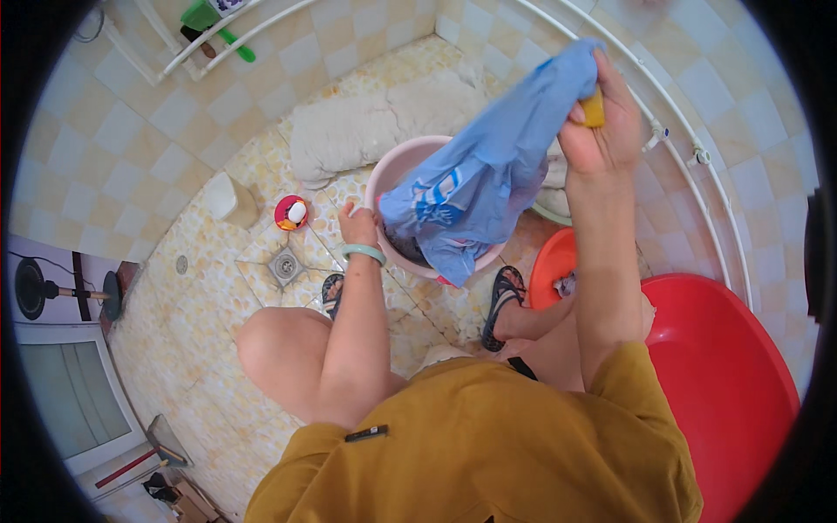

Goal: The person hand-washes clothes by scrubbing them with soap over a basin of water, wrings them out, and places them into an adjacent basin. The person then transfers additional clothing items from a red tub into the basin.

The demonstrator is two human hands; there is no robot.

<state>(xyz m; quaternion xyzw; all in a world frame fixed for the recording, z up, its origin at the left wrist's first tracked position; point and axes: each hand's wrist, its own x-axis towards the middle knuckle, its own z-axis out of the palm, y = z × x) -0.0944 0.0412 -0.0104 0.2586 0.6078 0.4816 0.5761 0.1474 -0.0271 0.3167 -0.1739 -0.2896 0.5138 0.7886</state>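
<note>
My right hand (pixel 603 131) is raised on the right, closed on the top of a light blue garment (pixel 488 174) and on a yellow block (pixel 594 109) that looks like a bar of soap. From there the garment hangs down, its printed part spread over a pink basin (pixel 377 179) on the floor. Dark wet contents show below the cloth inside the basin. My left hand (pixel 357 225), with a pale green bangle on the wrist, is curled at the basin's left rim, apparently gripping it; some fingers are hidden.
A large red tub (pixel 724 366) and an orange basin (pixel 551 261) stand to my right. Behind the pink basin lies a rolled pale cloth (pixel 375 122). Left of it are a floor drain (pixel 285 266), a red dish (pixel 292 213) and a cream container (pixel 232 200). White pipes (pixel 689 148) run along the wall.
</note>
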